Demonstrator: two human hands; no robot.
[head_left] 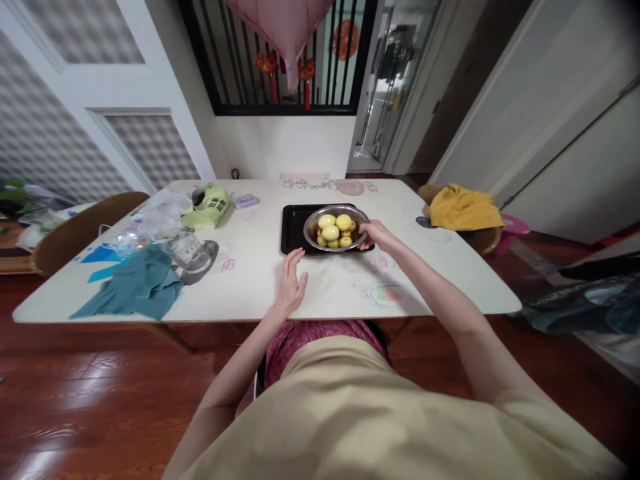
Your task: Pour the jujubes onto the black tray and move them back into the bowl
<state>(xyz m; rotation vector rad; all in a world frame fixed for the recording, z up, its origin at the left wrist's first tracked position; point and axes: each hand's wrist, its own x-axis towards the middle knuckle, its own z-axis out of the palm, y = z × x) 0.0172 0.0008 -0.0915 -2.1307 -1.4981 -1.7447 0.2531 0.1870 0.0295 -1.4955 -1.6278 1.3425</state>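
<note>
A metal bowl (pixel 307 230) holds several yellow-green round fruits (pixel 331 233), with a few reddish ones partly hidden beneath them. My right hand (pixel 376 235) grips the bowl's right rim, fingers closed round it. Under the bowl lies a black tray (pixel 291 220); whether the bowl rests on it or is held just above, I cannot tell. My left hand (pixel 291 283) is close to the tray's front left corner, its fingers stretched out and holding nothing.
On the left of the white table (pixel 255 287) lie a teal cloth (pixel 135 283), a clear plastic container (pixel 187 252), plastic bags (pixel 160 212) and a light green visor (pixel 207 205). A yellow cloth (pixel 465 208) hangs over a chair at the right. A pink balloon (pixel 285 20) hangs ahead.
</note>
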